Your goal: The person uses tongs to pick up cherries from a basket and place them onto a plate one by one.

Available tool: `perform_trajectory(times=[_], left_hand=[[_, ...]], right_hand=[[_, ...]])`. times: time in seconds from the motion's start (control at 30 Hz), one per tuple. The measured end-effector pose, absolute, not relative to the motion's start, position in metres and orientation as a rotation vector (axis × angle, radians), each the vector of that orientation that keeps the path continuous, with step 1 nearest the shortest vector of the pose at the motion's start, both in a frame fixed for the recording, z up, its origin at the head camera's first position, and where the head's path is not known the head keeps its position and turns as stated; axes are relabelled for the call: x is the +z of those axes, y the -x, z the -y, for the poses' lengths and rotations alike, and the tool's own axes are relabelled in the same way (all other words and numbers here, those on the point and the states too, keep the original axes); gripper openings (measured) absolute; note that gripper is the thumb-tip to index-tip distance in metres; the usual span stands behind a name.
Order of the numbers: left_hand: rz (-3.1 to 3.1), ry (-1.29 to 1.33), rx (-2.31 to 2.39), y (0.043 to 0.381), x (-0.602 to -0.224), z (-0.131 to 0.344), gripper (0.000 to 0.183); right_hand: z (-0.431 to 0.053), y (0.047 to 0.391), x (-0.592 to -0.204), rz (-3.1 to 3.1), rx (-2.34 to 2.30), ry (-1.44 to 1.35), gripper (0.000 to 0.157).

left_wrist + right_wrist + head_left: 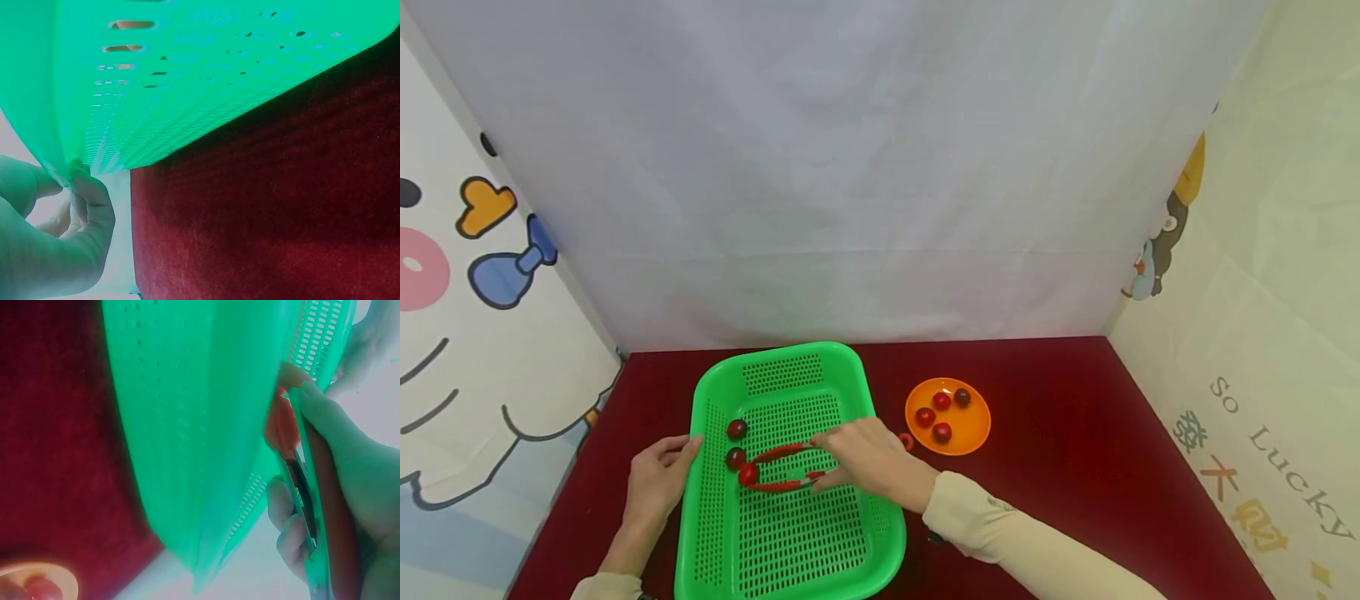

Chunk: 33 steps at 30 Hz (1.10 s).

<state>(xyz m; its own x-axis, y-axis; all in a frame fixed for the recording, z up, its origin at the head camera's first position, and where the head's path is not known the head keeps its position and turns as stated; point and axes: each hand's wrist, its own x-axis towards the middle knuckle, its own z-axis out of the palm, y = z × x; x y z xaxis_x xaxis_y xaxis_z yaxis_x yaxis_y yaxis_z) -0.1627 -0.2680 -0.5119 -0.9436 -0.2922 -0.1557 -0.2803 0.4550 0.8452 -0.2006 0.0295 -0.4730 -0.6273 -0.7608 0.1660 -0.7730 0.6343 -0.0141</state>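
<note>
A green perforated plastic basket stands on the table. My left hand pinches its left rim between thumb and fingers, as the left wrist view shows up close. My right hand reaches over the right rim and grips red-and-metal tongs, whose arms are spread apart. The tong tips lie at either side of a bright red cherry tomato. Two darker cherry tomatoes are near it on the basket floor, one right beside the tips and one farther back.
An orange plate with several cherry tomatoes sits to the right of the basket. The tongs' red end ring shows between basket and plate. Dark red cloth covers the table, with hanging white sheets behind and at the sides.
</note>
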Motion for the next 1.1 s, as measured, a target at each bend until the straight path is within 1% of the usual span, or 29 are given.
perform_trajectory(times=[0.1, 0.3, 0.5, 0.67, 0.97, 1.1], left_hand=[[2.674, -0.533, -1.548, 0.164, -0.512, 0.268, 0.054], [2.681, -0.542, -1.546, 0.165, -0.513, 0.270, 0.056], [2.687, -0.549, -1.548, 0.167, -0.514, 0.271, 0.057], [2.694, -0.555, -1.543, 0.166, -0.514, 0.270, 0.059], [2.690, -0.542, -1.537, 0.166, -0.515, 0.270, 0.058], [2.686, -0.540, -1.543, 0.165, -0.515, 0.270, 0.059]], right_hand=[[-0.035, 0.201, -0.473, 2.678, 0.142, -1.264, 0.045], [-0.047, 0.202, -0.471, 2.638, 0.227, -1.236, 0.041], [-0.058, 0.202, -0.473, 2.608, 0.292, -1.209, 0.046], [-0.066, 0.200, -0.475, 2.578, 0.296, -1.186, 0.045], [-0.082, 0.198, -0.475, 2.511, 0.348, -1.133, 0.053], [-0.088, 0.198, -0.474, 2.510, 0.410, -1.102, 0.051]])
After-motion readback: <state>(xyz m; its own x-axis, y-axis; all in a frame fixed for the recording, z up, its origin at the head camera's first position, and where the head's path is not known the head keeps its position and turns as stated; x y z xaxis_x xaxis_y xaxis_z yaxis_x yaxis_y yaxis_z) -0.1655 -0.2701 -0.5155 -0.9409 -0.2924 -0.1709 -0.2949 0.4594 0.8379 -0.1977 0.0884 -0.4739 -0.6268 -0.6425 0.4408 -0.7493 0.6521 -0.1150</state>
